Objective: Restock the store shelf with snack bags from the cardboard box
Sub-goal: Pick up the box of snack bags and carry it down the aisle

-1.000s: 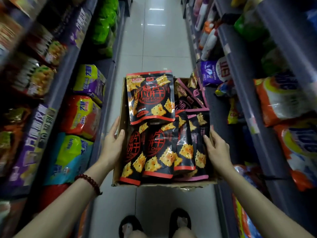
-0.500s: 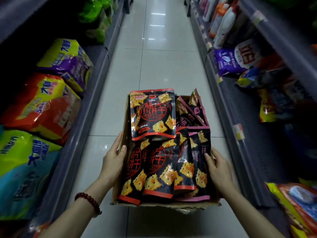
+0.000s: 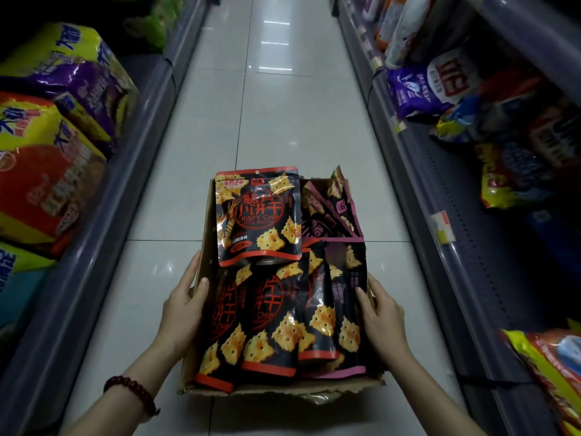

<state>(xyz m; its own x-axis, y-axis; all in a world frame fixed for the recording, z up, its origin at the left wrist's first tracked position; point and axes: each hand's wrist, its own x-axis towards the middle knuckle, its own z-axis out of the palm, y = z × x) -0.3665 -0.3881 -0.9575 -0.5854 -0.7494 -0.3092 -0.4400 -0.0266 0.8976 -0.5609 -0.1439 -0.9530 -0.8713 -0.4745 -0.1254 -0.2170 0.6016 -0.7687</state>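
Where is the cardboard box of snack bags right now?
In the head view, the cardboard box sits low and central over the aisle floor, held between the left hand and right hand, with shelving on either side.

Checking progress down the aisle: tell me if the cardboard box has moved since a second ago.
Yes. The cardboard box has moved forward along the aisle; the purple bag on the right shelf is now nearer.

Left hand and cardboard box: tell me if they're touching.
Touching. The head view shows the left hand pressed flat against the cardboard box side wall, thumb hooked over its rim.
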